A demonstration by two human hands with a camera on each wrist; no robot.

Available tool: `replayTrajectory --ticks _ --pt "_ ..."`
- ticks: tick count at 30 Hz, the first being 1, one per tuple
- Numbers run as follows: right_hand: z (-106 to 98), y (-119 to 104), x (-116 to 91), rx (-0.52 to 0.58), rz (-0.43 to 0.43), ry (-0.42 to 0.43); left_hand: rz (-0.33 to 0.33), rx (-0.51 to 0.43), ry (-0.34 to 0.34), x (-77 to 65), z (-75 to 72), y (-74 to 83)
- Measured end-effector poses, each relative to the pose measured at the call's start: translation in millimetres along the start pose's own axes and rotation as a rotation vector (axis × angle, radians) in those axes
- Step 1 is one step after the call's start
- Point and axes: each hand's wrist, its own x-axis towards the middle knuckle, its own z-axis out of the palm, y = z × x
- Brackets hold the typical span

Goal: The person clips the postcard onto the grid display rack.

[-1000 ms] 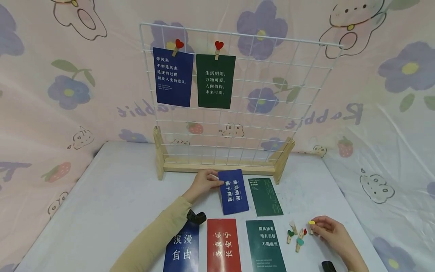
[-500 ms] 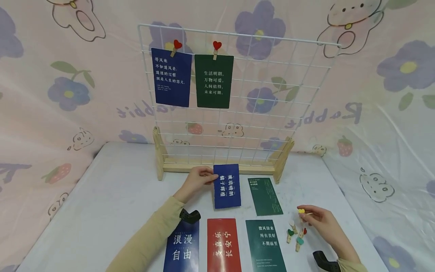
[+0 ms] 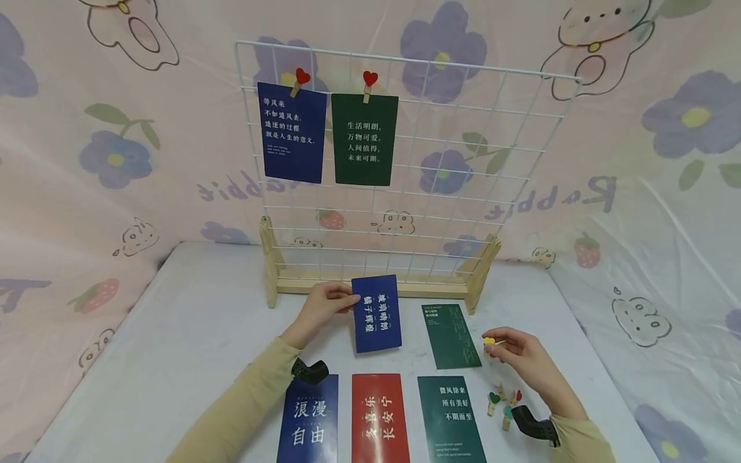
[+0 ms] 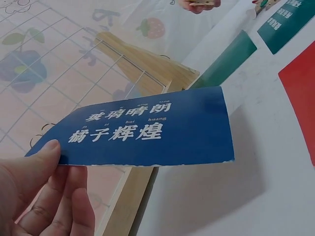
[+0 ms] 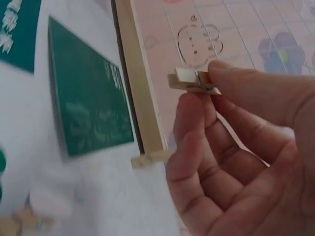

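Note:
My left hand [image 3: 324, 310] pinches a blue card [image 3: 376, 315] with white characters by its left edge. The card is lifted in front of the rack's wooden base, and its lettering runs sideways in the head view. Between thumb and fingertips, my right hand [image 3: 523, 357] pinches a small wooden clothespin [image 5: 194, 80] with a yellow heart [image 3: 489, 341]. That hand hovers right of a green card [image 3: 451, 335] on the table. Up on the white wire grid [image 3: 457, 128], red-heart clothespins hold a blue card [image 3: 292, 133] and a green card [image 3: 365, 139].
Near the front lie a blue card [image 3: 308, 421], a red card [image 3: 380, 418] and a dark green card [image 3: 451, 421]. Several heart clothespins [image 3: 493, 404] lie beside them, partly hidden by the black right wrist mount [image 3: 532, 426]. Wooden feet [image 3: 483, 273] support the grid.
My left hand has raised the blue card and carried it leftward. The right hand has moved left and farther from me with the yellow-heart clothespin, away from the other clothespins.

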Motion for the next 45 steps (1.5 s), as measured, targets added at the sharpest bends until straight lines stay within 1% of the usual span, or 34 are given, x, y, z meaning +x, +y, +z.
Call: replayTrajectory --ticks 5,10,14,18,22,25,32,36,40,45 --pt "8.0 -10.7 9.7 0.01 -0.033 -0.03 0.004 -0.022 -0.016 -3.7 -5.6 3.6" --pt "13.6 -23.6 19.1 0.031 -0.1 -0.067 0.015 -0.027 -0.018 -6.8 -8.7 5.2" --pt "16.1 -34.1 23.0 0.035 -0.123 -0.091 0.008 -0.046 -0.032 -8.5 -10.2 5.9" --pt "18.9 -45.0 27.4 0.057 -0.152 -0.114 0.012 -0.056 -0.005 -9.4 -12.0 7.6" --pt "22.2 -56.2 32.2 0.071 -0.191 -0.131 0.004 -0.092 0.02 -9.5 -14.4 10.6" --pt "24.4 -64.4 35.7 0.064 -0.214 -0.13 -0.008 -0.105 0.027 -8.6 -15.2 13.3" --pt "26.9 -86.0 44.0 0.062 -0.287 -0.137 -0.003 -0.095 0.015 -6.6 -13.5 18.1" --pt "27.2 -95.0 49.6 0.065 -0.291 -0.142 -0.005 -0.096 0.01 -6.4 -11.2 19.6" --pt "24.3 -107.6 55.6 0.048 -0.31 -0.133 -0.007 -0.083 0.026 -4.3 -9.0 22.5" --pt "17.9 -124.7 63.4 0.017 -0.34 -0.114 0.024 -0.052 0.044 1.0 -6.8 25.5"
